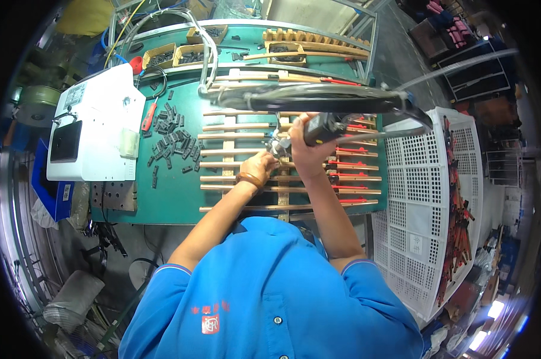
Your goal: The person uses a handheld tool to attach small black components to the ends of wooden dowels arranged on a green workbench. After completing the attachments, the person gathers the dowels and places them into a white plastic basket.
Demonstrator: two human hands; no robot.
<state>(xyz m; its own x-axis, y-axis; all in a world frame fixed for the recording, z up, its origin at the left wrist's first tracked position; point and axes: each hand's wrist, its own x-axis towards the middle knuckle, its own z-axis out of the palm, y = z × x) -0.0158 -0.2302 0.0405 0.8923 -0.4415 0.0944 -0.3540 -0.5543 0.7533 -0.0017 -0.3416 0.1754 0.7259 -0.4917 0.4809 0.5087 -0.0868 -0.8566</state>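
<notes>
My right hand (pixel 306 149) is wrapped around a power tool (pixel 325 128), a stubby black body with a shiny metal front, set between one and two o'clock of the view's centre, over a row of wooden sticks (pixel 216 164) on the green table (pixel 176 203). My left hand (pixel 259 167) is at the tool's eight o'clock, fingers bunched by the metal front; I cannot tell whether they pinch anything. My own fingers cover part of the tool, its very tip is hard to make out, and a blurred dark bar (pixel 318 99) hides stretches of stick towards twelve. The tool's long axis slants from two to eight o'clock, front towards eight; the pale brown, red-fitted sticks run nine to three.
</notes>
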